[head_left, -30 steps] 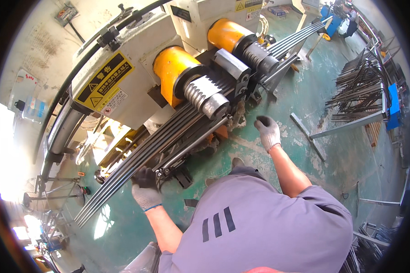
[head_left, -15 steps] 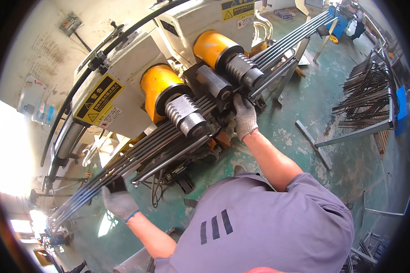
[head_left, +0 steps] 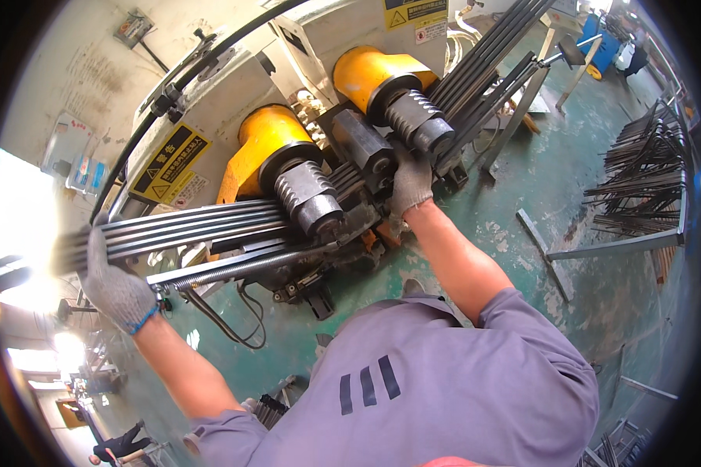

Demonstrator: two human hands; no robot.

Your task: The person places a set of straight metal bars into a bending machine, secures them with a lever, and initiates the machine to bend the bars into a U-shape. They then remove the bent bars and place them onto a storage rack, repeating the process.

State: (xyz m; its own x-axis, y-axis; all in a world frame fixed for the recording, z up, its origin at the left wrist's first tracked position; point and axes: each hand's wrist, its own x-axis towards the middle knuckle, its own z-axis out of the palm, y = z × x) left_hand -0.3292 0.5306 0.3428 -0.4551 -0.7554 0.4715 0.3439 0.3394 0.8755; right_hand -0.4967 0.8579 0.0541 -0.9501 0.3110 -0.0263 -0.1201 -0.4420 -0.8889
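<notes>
Several long dark steel rods (head_left: 195, 224) run side by side through a bending machine, under its two ribbed steel rollers (head_left: 310, 198). Out on the left, my left hand (head_left: 118, 292), in a grey knitted glove with a blue cuff, is closed around the rods from the near side; its far fingers are hidden behind them. My right hand (head_left: 413, 183), gloved too, reaches in beside the dark hexagonal block (head_left: 360, 145) between the rollers. Its fingertips are hidden by the block and roller, so its grip does not show. On the right side, the rods (head_left: 487, 58) slant up past the machine.
Yellow housings (head_left: 269, 144) carry the rollers. A spring-wrapped bar (head_left: 241, 268) and looping cables (head_left: 245, 331) sit below the rods. To the right, a metal rack (head_left: 623, 245) holds bent rods. One person (head_left: 637, 58) is at the far right, another (head_left: 121, 444) at lower left.
The rods' left ends have swung up and outward, and the right-side rods now slant more steeply. My left hand has moved left and up with them. My right hand stays by the block.
</notes>
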